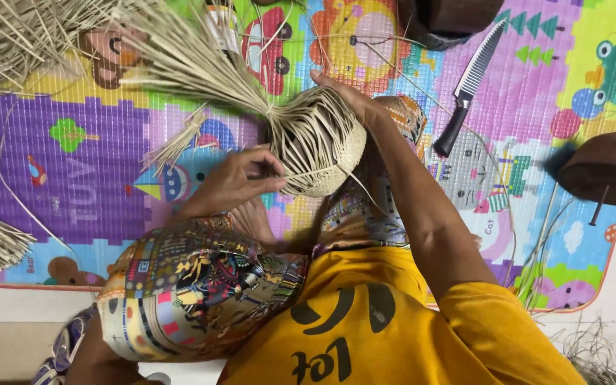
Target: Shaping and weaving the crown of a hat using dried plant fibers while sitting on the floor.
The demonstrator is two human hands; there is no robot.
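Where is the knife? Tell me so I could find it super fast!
Look at the colourful play mat with cartoon animals. Near its top edge, just right of the half-woven straw basket that both hands hold, lies the knife. It is the only shiny thing there: a dimpled grey blade with a black handle, lying slanted among pale straw strands.

Bright, even light fills the scene, with colours vivid and no glare. Around the gripped woven piece (319, 142) everything is sharp, shadows soft beneath it. Farther out, the lower right corner blurs slightly
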